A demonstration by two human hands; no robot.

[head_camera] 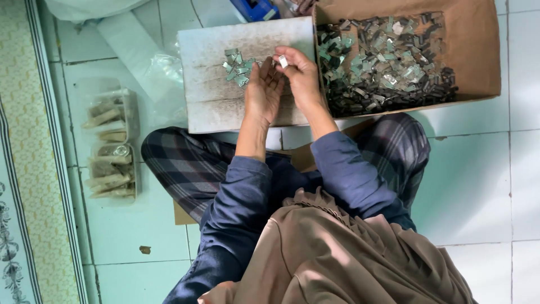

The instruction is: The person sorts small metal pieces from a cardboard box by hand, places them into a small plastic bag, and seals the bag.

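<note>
My left hand (263,89) and my right hand (301,73) meet over a worn white board (211,101) on the floor. Between the fingertips of my right hand is a small silvery metal piece (283,61), and my left hand's fingers touch it too. A small pile of similar metal pieces (237,66) lies on the board just left of my left hand. A cardboard box (472,50) at the right holds a large heap of the same small metal pieces (382,62).
I sit cross-legged on pale green floor tiles (478,186). Clear plastic bags of packed pieces (109,146) lie at the left. A patterned mat (28,152) runs along the left edge. A blue object (256,8) sits beyond the board.
</note>
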